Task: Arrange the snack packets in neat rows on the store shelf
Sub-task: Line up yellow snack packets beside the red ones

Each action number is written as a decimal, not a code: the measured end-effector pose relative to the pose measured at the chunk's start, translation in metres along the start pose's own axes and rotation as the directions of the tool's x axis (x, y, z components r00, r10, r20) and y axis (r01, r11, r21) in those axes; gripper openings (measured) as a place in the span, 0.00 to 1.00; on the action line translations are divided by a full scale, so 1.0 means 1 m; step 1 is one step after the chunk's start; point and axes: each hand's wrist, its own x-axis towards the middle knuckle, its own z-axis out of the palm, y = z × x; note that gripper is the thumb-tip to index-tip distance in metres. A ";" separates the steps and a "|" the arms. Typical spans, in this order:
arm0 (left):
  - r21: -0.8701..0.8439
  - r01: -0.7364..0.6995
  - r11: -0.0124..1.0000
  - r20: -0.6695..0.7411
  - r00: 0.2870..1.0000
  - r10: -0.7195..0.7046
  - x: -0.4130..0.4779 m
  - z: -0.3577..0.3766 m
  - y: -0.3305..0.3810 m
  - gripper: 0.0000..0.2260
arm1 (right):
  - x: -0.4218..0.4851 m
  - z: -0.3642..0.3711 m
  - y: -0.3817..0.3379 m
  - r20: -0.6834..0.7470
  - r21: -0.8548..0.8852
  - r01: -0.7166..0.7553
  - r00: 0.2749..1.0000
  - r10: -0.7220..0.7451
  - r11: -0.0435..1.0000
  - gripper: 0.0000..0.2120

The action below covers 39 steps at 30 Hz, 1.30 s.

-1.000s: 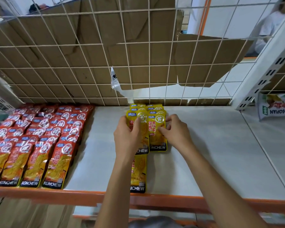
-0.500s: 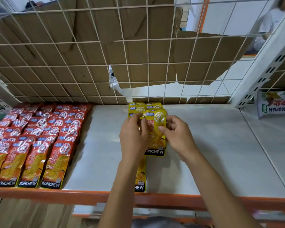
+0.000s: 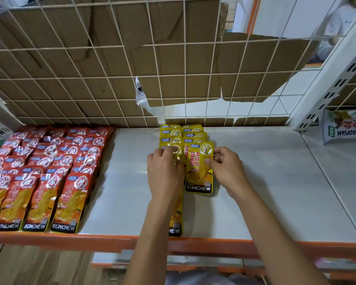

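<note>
Yellow snack packets [image 3: 181,136] sat in two overlapping columns at mid-shelf, running back to the wire grid [image 3: 111,83].

The front packet [image 3: 199,169] lay lengthwise front-to-back, just left of the right hand [image 3: 226,171], whose fingers pinched its right edge. The left hand [image 3: 164,173] pressed flat on the left column, hiding what lay beneath; whether it gripped anything was unclear.

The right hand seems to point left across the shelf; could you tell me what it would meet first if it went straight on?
The right hand already touches the front yellow packet. Beyond it is probably the left hand, though depth is unclear.
</note>
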 end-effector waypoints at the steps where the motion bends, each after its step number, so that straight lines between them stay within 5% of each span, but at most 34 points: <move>1: 0.000 -0.001 1.000 -0.002 1.000 0.001 0.000 0.000 0.000 0.14 | 0.000 0.000 -0.001 0.004 -0.026 0.014 1.000 -0.014 1.000 0.08; 5: 0.000 -0.019 1.000 -0.028 0.999 0.019 0.000 0.002 -0.001 0.14 | -0.003 0.003 -0.006 -0.017 -0.186 0.090 0.995 -0.095 0.979 0.09; 16: 0.054 -0.093 0.994 -0.078 0.992 0.097 0.001 0.016 0.013 0.11 | -0.012 0.006 -0.004 -0.076 -0.297 0.125 0.985 -0.154 0.947 0.14; 23: 0.136 -0.219 0.966 -0.146 0.960 0.238 -0.002 0.034 0.045 0.10 | -0.026 -0.061 0.017 -0.203 -0.442 0.218 0.920 -0.334 0.870 0.13; 32: 0.010 -0.390 0.921 -0.107 0.915 0.389 -0.024 0.080 0.121 0.12 | -0.051 -0.187 0.067 -0.439 -0.519 -0.004 0.859 -0.263 0.855 0.15; 39: -0.066 -0.494 0.867 0.074 0.864 0.498 -0.052 0.133 0.196 0.12 | -0.058 -0.277 0.115 -0.589 -0.467 -0.198 0.796 -0.136 0.862 0.16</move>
